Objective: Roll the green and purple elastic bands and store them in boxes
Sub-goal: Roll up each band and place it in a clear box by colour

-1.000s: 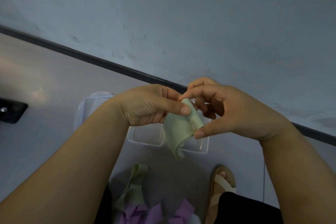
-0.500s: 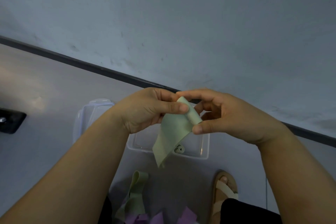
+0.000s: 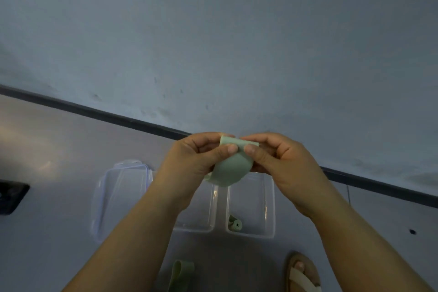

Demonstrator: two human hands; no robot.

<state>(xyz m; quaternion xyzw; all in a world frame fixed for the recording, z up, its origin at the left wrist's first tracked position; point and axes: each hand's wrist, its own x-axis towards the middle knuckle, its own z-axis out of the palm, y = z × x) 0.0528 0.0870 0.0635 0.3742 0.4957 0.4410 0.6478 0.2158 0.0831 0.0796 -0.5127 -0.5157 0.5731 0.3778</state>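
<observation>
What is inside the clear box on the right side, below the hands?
In the right clear box, one rolled green band lies near its front left corner. The rest looks bare, but the right hand and the held green band cover the far end.

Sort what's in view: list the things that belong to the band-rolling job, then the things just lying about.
Job:
left hand
right hand
green band being rolled
rolled green band in right clear box
left clear box
loose green band
box lid

Lying about:
black object
sandal
</observation>
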